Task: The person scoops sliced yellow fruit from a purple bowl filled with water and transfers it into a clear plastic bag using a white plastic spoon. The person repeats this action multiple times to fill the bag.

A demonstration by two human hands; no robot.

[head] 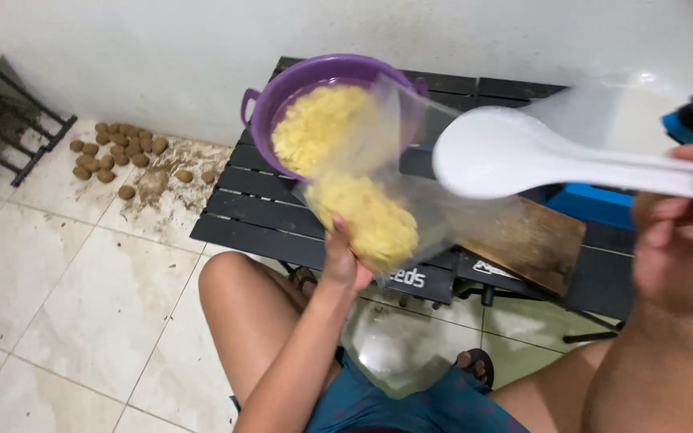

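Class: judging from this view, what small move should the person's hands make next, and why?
Probably dip the white scoop, held empty in the right hand, into the purple colander of yellow pieces, since the left hand holds the clear bag only partly filled beside it.

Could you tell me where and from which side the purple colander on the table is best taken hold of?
Probably by the small loop handle on the left rim of the purple colander, coming from the left. That side is open, while the clear bag of yellow pieces in the left hand covers the right rim. The right hand holds the white scoop.
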